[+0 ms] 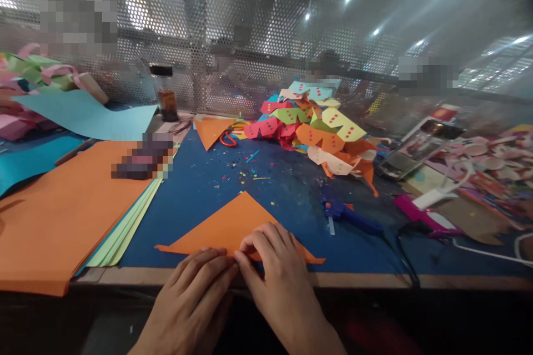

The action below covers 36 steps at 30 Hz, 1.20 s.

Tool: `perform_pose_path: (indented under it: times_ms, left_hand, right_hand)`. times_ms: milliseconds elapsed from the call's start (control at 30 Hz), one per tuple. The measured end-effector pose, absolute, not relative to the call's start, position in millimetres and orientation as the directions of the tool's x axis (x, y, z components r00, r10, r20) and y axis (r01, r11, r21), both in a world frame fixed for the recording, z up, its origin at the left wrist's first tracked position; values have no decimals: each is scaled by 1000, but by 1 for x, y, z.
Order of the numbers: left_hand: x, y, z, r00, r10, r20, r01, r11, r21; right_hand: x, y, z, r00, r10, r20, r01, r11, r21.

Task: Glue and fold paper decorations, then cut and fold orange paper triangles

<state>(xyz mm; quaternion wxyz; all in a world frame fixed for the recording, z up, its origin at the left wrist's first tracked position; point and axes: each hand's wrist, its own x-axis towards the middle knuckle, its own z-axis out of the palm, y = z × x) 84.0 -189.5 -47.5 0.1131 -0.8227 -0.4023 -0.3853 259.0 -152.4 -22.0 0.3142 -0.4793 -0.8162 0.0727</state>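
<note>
A folded triangle of orange paper (pixel 225 222) lies at the front edge of the blue tabletop, its tip facing away from me. Along its near edge a narrow strip appears folded, with small ends sticking out at both corners. My left hand (pixel 195 283) presses the middle of that edge with its fingers close together, the thumb hidden. Right beside it, my right hand (pixel 275 266) pinches the same edge between thumb and index finger, the other fingers curled over the paper.
To the left lies a stack of orange sheets (pixel 70 199). A blue glue gun (pixel 350 216) and a magenta tool (pixel 425 216) with cords lie right. Behind are cut paper shapes (pixel 316 127), red-handled scissors (pixel 227 137), a jar (pixel 166 94) and a tilted clear bottle (pixel 416 150).
</note>
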Motion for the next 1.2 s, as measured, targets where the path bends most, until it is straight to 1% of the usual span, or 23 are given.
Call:
perform_pose_path:
  times_ms: [133,400,533,667,967,1200]
  left_hand:
    - [85,-190,-49,379,578,722,759,-641,115]
    - [84,-192,-58,389,623,679,800,-594,88]
    - [80,-195,-64,426,640,639,807,-589,53]
    - [78,-195,-68,441,637,633,806,-591,33]
    - [81,-197,-67,421,660,622,820,-570,50]
    - [80,-196,-67,434,658,616,811,-583,50]
  right_hand:
    - [260,-151,-23,-338,837,432,717,526,-458]
    - [263,-149,-18,-343,859,381,720,500,-480]
    - [266,-149,-17,-338,863,377,707,497,-503]
    - [273,-150,-17,-314,869,383,709,483,-514]
    - [296,-154,-18,-271,899,343,744,422,-519]
    - [315,-156,-23,-225,883,411,774,418,-474]
